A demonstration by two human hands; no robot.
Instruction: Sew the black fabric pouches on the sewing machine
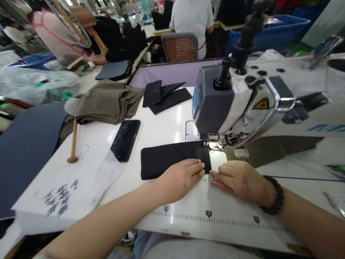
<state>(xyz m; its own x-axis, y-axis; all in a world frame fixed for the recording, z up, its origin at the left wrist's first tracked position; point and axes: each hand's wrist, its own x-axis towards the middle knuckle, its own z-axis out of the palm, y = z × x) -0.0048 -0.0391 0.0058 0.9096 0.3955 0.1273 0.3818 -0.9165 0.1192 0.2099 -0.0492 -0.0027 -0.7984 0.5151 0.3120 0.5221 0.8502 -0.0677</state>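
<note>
Both hands lie flat, fingers together: the left hand (181, 177) presses the black cloth piece (172, 158), the right hand (239, 180) rests just beside it. The sewing machine (242, 104) stands over the cloth's far right corner. A phone (125, 139) lies near its left end.

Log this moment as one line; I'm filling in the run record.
left hand: flat on black fabric piece | right hand: at its right edge | fabric under sewing machine presser foot | phone to the left

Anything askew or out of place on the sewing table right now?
Nothing stands out. The black fabric piece lies flat and straight under the presser foot, left hand on it, right hand beside it. The phone lies clear.
</note>
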